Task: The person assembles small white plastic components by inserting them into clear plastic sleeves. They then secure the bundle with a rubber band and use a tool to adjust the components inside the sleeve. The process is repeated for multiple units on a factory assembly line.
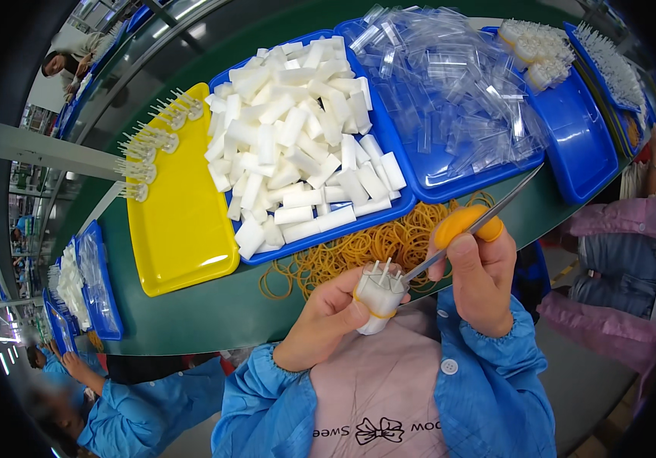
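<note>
The left hand [320, 320] closes around a small bundle of white plastic pieces [378, 294] bound by a yellow rubber band, held upright at chest height so the right hand [481, 278], clamped on metal tweezers [469, 229] with an orange finger guard, can work the tips in at the bundle's top. Beyond the grip, on the green bench [190, 313], sit supplies within reach: a blue tray of white blocks [297, 133], a blue tray of clear sleeves [450, 91] to its right, a yellow tray [179, 221] to the left holding finished bundles along its far edge, and loose rubber bands [358, 248] just past the hands.
</note>
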Demonstrator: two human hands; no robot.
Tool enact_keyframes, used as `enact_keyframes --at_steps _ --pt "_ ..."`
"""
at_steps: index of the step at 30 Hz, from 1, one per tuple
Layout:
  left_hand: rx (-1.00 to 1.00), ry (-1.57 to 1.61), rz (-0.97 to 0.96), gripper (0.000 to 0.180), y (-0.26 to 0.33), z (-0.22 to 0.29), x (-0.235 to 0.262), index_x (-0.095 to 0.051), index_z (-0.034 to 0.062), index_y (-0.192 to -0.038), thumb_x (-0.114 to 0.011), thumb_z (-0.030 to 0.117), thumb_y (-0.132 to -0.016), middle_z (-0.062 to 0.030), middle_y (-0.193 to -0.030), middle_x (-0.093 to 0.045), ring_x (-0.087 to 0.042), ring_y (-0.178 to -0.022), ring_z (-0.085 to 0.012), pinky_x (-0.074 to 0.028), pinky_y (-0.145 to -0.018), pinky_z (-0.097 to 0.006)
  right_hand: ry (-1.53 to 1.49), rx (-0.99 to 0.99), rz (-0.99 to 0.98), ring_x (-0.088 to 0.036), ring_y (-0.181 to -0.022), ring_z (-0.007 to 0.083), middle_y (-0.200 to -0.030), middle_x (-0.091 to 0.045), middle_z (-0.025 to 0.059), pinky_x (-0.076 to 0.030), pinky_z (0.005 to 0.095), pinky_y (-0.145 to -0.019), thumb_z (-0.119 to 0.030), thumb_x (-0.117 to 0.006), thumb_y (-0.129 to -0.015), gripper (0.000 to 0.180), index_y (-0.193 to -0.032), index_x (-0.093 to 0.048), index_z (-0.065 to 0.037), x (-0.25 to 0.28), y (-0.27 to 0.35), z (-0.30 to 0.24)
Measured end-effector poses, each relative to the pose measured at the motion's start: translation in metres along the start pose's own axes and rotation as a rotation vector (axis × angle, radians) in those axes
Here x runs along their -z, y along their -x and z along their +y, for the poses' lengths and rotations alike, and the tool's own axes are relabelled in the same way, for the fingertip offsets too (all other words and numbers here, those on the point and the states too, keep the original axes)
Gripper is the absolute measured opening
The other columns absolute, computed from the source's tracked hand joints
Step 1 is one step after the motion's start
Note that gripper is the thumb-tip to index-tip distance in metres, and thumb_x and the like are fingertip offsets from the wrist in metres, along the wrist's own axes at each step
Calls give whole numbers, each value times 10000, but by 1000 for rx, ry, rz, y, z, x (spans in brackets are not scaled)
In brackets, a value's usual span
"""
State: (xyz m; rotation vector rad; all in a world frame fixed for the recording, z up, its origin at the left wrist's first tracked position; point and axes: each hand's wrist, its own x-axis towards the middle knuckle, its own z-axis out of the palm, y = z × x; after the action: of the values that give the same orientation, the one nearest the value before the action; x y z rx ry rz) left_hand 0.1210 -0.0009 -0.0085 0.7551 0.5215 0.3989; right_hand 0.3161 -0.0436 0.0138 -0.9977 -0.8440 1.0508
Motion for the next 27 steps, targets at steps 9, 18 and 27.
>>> enact_keyframes --at_steps 9,18,27 --pt "-114 172 35 710 -4 1 -10 -231 34 -1434 -594 318 -894 -113 -1208 -509 -546 -987 -179 -430 -880 -308 13 -41 -7 -522 -652 56 -881 -575 49 -440 182 -585 -198 -565 -928 205 -988 -555 -2 2 -3 2" --pt "-68 10 -94 681 -6 -4 0 -223 33 -1419 -612 194 -884 -86 -1098 -510 -530 -907 -151 -447 -810 -283 -1 -79 -18 -518 -657 51 -837 -573 36 -434 182 -584 -179 -555 -932 187 -986 -553 0 1 -3 5" --pt "-23 -8 -101 643 -4 -2 -2 -262 29 -1404 -609 132 -873 -78 -1081 -520 -522 -896 -123 -436 -796 -258 38 -158 -111 -500 -637 35 -787 -583 27 -408 173 -558 -128 -538 -934 146 -974 -561 10 -3 -5 -2"
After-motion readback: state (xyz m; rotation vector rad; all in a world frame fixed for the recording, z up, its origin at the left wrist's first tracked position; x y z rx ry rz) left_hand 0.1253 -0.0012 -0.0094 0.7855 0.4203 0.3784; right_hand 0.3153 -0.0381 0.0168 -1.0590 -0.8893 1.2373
